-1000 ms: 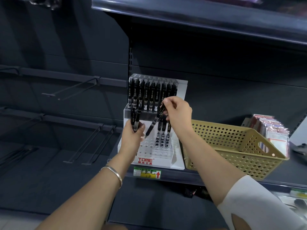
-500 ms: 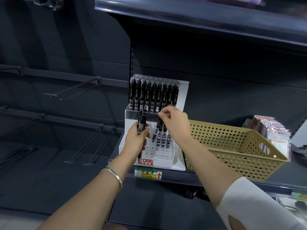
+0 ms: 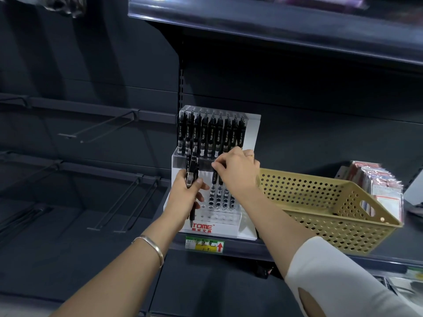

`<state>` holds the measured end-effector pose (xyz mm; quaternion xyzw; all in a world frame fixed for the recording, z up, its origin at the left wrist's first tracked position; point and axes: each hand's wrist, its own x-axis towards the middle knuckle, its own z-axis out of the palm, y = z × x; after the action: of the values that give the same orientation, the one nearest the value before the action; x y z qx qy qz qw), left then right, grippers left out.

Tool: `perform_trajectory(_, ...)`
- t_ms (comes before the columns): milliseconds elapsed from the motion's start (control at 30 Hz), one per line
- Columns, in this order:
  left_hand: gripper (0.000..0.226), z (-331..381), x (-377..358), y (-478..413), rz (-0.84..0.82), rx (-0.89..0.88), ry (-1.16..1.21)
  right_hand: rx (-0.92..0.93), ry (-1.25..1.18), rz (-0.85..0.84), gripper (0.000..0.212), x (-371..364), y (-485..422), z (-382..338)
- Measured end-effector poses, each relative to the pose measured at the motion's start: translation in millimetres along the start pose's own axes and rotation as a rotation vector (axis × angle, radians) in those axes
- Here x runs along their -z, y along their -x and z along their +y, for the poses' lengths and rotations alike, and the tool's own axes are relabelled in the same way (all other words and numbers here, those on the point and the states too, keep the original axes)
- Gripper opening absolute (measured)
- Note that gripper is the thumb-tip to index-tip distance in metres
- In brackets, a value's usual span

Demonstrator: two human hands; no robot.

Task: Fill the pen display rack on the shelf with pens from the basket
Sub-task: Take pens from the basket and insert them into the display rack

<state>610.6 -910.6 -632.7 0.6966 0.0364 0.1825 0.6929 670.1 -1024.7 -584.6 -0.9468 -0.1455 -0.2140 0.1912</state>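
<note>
Beside the tan basket, the pen display rack has its back tier full, its front tier mostly empty holes. The right hand pinches a pen into that tier; the left hand grips spare pens

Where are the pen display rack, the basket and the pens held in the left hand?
Pen display rack [image 3: 201, 226]: head view, on its white front base at the red logo.
Tan perforated basket [image 3: 332, 232]: head view, on its front outer wall.
Held pens [image 3: 192, 168]: head view, on the black upper barrels.
</note>
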Motion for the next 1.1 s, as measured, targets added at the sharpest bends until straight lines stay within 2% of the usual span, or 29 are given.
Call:
perform_trajectory(167,0.009,1.3,-2.8,0.2,-0.008,0.017,0.027,-0.018,0.018,0.050,0.025,-4.3,3.3,0.8)
perform_trajectory(367,0.006,2.0,-0.7,1.6,-0.016,0.065,0.105,0.015,0.005,0.006,0.024,1.1,3.3,1.4)
perform_trajectory(467,0.008,4.4,0.6,3.2,-0.036,0.099,0.164,0.093,-0.154,0.080,0.021,7.9,7.0,-2.2)
perform_trajectory(500,0.008,5.4,0.0,4.2,-0.051,0.099,0.178,0.111,-0.250,0.058,0.021,9.8,9.2,-5.4)
perform_trajectory(567,0.007,7.8,-1.9,6.5,-0.081,0.094,0.201,0.081,-0.476,-0.092,0.023,13.1,14.6,-12.8)
perform_trajectory(633,0.009,9.4,-2.4,8.2,-0.104,0.097,0.222,-0.032,-0.739,-0.251,0.025,13.9,18.9,-17.3)
perform_trajectory(700,0.015,10.3,-0.8,9.7,-0.133,0.106,0.218,-0.140,-0.906,-0.296,0.018,13.1,21.2,-18.0)
perform_trajectory(800,0.024,11.4,3.1,12.5,-0.179,0.132,0.187,-0.165,-0.868,-0.286,0.005,14.6,22.3,-17.4)
perform_trajectory(933,0.022,14.9,10.5,15.5,-0.193,0.153,0.163,-0.200,-0.928,-0.207,0.012,25.2,21.5,-15.8)
perform_trajectory(1100,0.012,15.8,15.5,16.3,-0.225,0.128,0.059,-0.209,-0.991,-0.194,0.009,30.1,23.0,-20.2)
